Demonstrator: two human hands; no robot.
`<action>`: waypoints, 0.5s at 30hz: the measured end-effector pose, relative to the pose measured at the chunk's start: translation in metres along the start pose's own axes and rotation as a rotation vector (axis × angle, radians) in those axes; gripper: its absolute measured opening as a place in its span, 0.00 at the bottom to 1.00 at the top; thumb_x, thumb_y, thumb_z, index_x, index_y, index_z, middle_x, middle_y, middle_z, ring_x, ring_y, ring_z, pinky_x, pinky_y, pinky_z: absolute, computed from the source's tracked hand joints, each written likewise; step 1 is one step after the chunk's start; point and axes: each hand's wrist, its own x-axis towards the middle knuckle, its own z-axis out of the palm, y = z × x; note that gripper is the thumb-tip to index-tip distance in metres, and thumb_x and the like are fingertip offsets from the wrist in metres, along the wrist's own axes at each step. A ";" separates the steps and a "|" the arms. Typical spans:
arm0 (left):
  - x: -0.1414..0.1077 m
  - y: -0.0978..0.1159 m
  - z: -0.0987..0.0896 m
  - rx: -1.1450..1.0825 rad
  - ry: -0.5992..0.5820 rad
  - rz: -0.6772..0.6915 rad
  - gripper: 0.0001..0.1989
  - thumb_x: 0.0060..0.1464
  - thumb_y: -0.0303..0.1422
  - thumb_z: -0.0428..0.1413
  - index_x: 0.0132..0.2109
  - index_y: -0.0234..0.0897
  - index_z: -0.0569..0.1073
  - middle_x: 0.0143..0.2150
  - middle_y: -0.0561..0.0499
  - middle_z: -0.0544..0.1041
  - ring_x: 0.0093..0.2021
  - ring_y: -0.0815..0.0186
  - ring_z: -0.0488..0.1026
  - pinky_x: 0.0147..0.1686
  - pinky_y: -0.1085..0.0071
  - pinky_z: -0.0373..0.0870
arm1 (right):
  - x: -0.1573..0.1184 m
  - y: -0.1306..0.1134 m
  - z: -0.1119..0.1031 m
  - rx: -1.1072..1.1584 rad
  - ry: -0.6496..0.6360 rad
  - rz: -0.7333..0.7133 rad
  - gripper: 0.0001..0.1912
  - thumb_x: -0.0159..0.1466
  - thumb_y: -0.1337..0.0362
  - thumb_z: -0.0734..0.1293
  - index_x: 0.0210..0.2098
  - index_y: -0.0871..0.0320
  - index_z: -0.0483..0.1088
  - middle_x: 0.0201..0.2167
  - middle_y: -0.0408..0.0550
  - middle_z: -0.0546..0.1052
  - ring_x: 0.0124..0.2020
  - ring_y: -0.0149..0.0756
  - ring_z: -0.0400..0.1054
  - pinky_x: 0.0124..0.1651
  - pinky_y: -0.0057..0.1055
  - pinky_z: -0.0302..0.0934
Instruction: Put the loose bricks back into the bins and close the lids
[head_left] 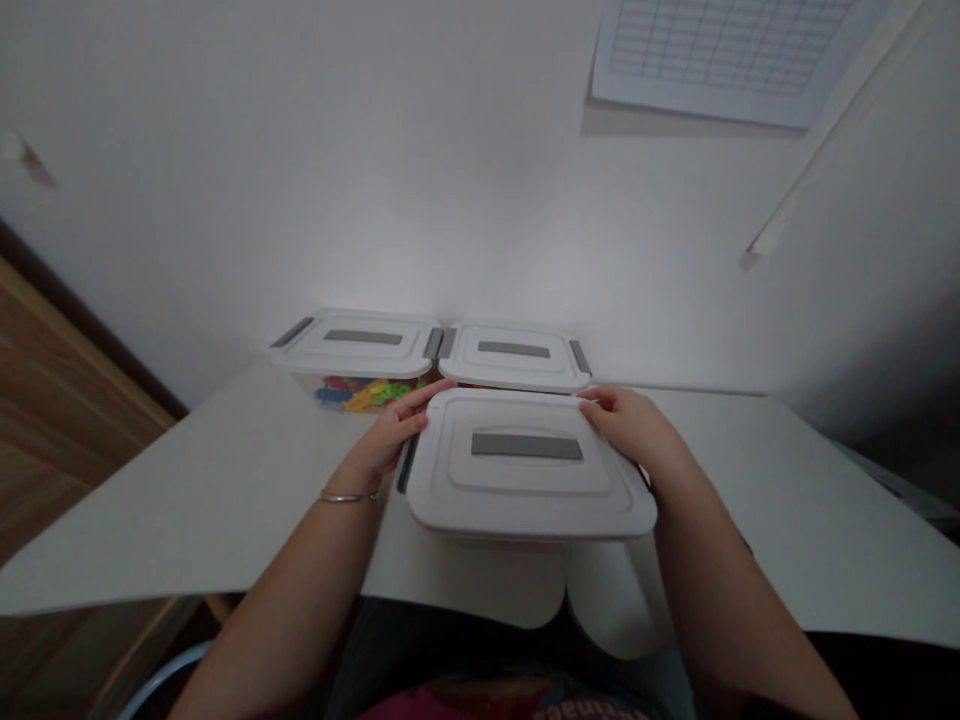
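A lidded storage box (525, 495) with a white lid and a grey handle strip is in front of me, between my two hands. My left hand (391, 435) grips its far left corner, thumb along the lid's edge and fingers toward the back. On the opposite side, my right hand (628, 422) holds the far right corner, its thumb on the lid's rim. The box's body is mostly hidden under the lid. Just behind it stand a clear box of colourful plastic pieces (367, 392) and another white-lidded box (514, 352), side by side.
The white table (225, 490) stretches to both sides, with its back edge along a pale wall (480, 180). A sheet with a printed grid (720, 50) hangs on the wall at the upper right. Wooden furniture (67, 400) stands at the left.
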 end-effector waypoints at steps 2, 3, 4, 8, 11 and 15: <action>0.000 0.000 0.001 0.018 0.002 0.006 0.37 0.42 0.46 0.69 0.59 0.39 0.75 0.60 0.41 0.75 0.57 0.50 0.74 0.51 0.65 0.72 | -0.003 -0.003 0.001 -0.014 0.018 0.006 0.18 0.66 0.58 0.61 0.49 0.55 0.77 0.45 0.52 0.81 0.47 0.45 0.74 0.50 0.37 0.62; 0.001 0.000 0.001 0.025 -0.004 0.010 0.37 0.42 0.46 0.69 0.59 0.40 0.75 0.60 0.41 0.75 0.57 0.49 0.74 0.52 0.64 0.72 | -0.005 -0.004 0.002 -0.015 0.023 0.005 0.18 0.66 0.59 0.61 0.49 0.55 0.76 0.46 0.53 0.81 0.48 0.45 0.74 0.51 0.38 0.62; 0.001 0.000 0.000 0.034 -0.009 0.014 0.37 0.43 0.45 0.69 0.60 0.40 0.75 0.59 0.41 0.76 0.57 0.49 0.74 0.52 0.63 0.72 | -0.006 -0.005 0.002 -0.013 0.024 0.002 0.18 0.66 0.59 0.60 0.50 0.55 0.76 0.47 0.53 0.81 0.49 0.45 0.73 0.52 0.38 0.62; 0.002 -0.001 -0.002 0.080 -0.002 0.033 0.35 0.44 0.44 0.68 0.60 0.40 0.75 0.57 0.42 0.78 0.57 0.49 0.74 0.54 0.61 0.71 | -0.010 -0.006 0.004 0.006 0.013 -0.021 0.18 0.68 0.60 0.58 0.51 0.57 0.73 0.49 0.55 0.80 0.51 0.46 0.73 0.54 0.40 0.61; 0.002 -0.001 -0.002 0.100 0.016 0.025 0.33 0.45 0.43 0.68 0.58 0.40 0.76 0.56 0.43 0.79 0.56 0.49 0.74 0.53 0.60 0.71 | -0.011 -0.007 0.005 0.033 0.012 -0.029 0.18 0.68 0.60 0.58 0.51 0.57 0.73 0.49 0.55 0.80 0.51 0.47 0.73 0.54 0.40 0.62; 0.000 0.005 0.001 0.124 0.040 -0.009 0.29 0.45 0.41 0.67 0.55 0.41 0.78 0.55 0.44 0.79 0.53 0.51 0.75 0.53 0.61 0.72 | -0.013 -0.006 0.003 0.047 0.015 -0.021 0.19 0.68 0.58 0.58 0.51 0.56 0.74 0.49 0.53 0.80 0.50 0.47 0.73 0.55 0.42 0.62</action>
